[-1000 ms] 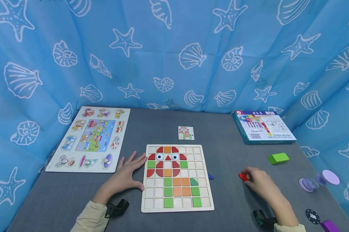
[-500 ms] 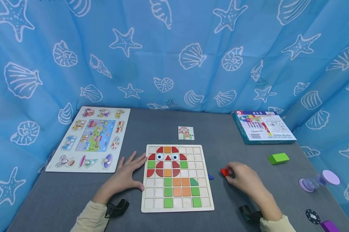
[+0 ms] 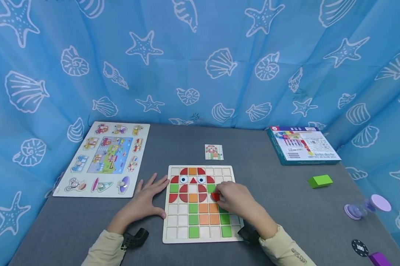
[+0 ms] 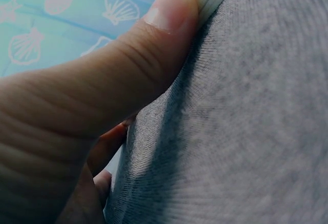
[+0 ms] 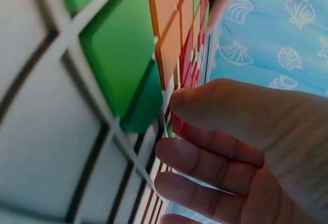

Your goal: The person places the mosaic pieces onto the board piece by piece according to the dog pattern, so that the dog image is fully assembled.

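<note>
A white wooden grid board (image 3: 171,232) lies on the grey table, with red, orange and green tiles forming a figure and two eye tiles near its top. Over its right half, my right hand (image 3: 238,199) pinches a red rounded tile (image 3: 215,196) between thumb and index finger, close over the row above the orange squares. In the right wrist view, that red tile (image 5: 177,124) shows just beyond the thumb tip, past a green tile (image 5: 120,55). My left hand (image 3: 145,199) rests with spread fingers along the board's left edge; its thumb (image 4: 171,14) touches the side.
Behind the board lies a small pattern card (image 3: 214,152). A picture knob puzzle (image 3: 138,177) is at left and a flat box (image 3: 303,146) at back right. Farther right are a green block (image 3: 320,181), a purple hourglass-like object (image 3: 366,207), a black disc (image 3: 359,247) and a purple block (image 3: 378,259).
My right hand has carried the red tile leftward from the table to over the board, and now covers the blue piece seen beside it. My left hand has stayed in place.
</note>
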Tool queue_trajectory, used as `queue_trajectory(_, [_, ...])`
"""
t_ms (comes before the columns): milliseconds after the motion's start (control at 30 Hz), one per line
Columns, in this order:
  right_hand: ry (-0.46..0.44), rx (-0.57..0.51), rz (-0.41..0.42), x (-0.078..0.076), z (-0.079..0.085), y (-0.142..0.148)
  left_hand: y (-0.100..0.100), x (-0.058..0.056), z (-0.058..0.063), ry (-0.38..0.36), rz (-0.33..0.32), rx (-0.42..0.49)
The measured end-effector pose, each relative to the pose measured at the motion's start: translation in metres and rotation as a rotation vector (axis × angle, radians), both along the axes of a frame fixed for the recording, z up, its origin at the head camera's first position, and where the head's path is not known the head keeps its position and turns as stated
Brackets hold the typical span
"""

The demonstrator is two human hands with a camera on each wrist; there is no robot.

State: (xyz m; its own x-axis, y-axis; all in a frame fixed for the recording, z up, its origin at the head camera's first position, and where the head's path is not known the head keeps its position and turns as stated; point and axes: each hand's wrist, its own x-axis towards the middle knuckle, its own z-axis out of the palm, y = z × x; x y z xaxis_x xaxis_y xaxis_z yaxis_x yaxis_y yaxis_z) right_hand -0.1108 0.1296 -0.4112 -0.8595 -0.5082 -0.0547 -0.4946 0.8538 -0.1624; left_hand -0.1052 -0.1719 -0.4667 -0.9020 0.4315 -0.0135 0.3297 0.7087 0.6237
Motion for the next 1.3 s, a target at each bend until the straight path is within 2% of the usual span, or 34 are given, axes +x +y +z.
queue_trajectory(200, [0.024, -0.006, 0.021, 0.000, -0.004, -0.006, 0.000, 0.000, 0.001, -0.002, -0.002, -0.002])
queue_trajectory(567, [0.030, -0.051, -0.029, 0.001, -0.005, -0.008, 0.000, 0.000, 0.001, 0.002, 0.005, -0.003])
queue_trajectory(700, [0.033, -0.080, -0.099, 0.004, 0.001, 0.005, 0.001, 0.000, 0.000, -0.003, 0.004, -0.005])
queue_trajectory(833, [0.063, -0.097, -0.195, 0.008, 0.006, 0.032, 0.002, -0.001, -0.001, -0.005, 0.005, -0.009])
queue_trajectory(1000, [0.036, -0.050, -0.290, 0.013, 0.003, 0.063, 0.001, -0.001, 0.001, -0.010, 0.008, -0.004])
queue_trajectory(1167, [-0.026, -0.032, -0.290, 0.017, -0.005, 0.069, 0.000, 0.000, 0.001, -0.025, 0.008, -0.010])
queue_trajectory(1300, [-0.018, -0.027, -0.253, 0.018, -0.011, 0.064, -0.001, 0.000, -0.001, -0.026, 0.007, -0.003])
